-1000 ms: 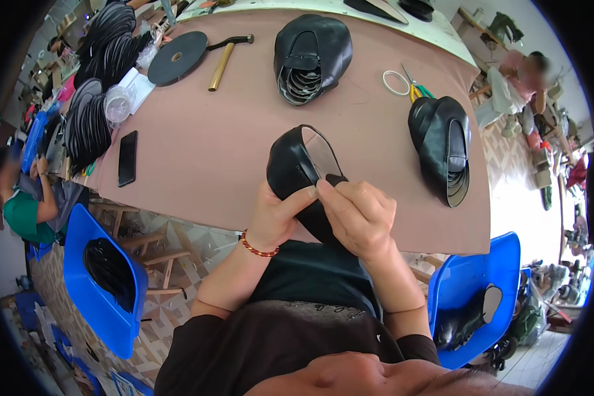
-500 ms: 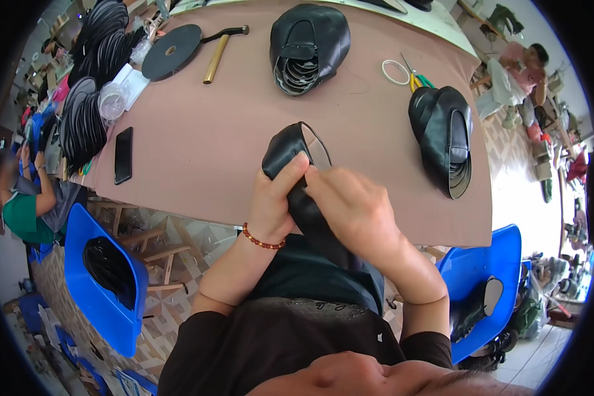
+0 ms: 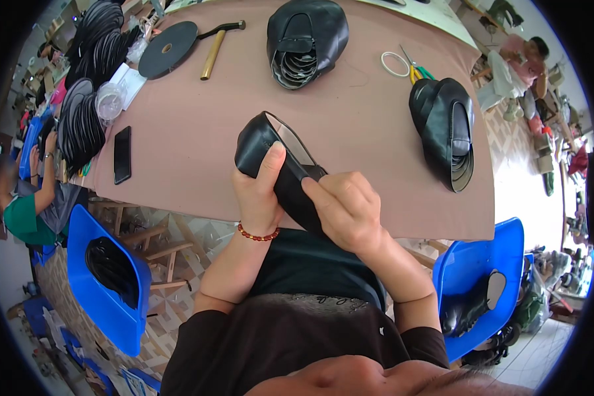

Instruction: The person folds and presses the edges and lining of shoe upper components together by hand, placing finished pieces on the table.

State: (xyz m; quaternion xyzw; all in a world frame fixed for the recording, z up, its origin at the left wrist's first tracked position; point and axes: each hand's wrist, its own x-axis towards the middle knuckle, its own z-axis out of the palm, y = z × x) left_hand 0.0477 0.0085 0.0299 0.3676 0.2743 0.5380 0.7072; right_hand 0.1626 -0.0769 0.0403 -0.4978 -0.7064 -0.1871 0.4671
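Note:
A black leather shoe upper (image 3: 252, 146) with a pale lining is held between my hands, above the near part of the table. My left hand (image 3: 261, 188) is closed around its left side, thumb pressed on the outer leather near the opening. On the other side, my right hand (image 3: 344, 208) pinches the upper's edge, fingers curled; the far fingertips are hidden. Beyond my hands stands a nested stack of black uppers (image 3: 308, 39). Another such stack (image 3: 445, 125) lies at the right of the table.
The brown-covered table (image 3: 191, 152) bears a phone (image 3: 123, 155), a hammer (image 3: 212, 56), a black tape roll (image 3: 168, 50), scissors (image 3: 416, 71) and a white ring (image 3: 395, 64). Blue chairs (image 3: 135, 284) stand either side. Two people sit farther off, left and right.
Both hands and the upper have shifted left. The upper has turned so more of its opening and lining shows, and my right hand has slid along its edge.

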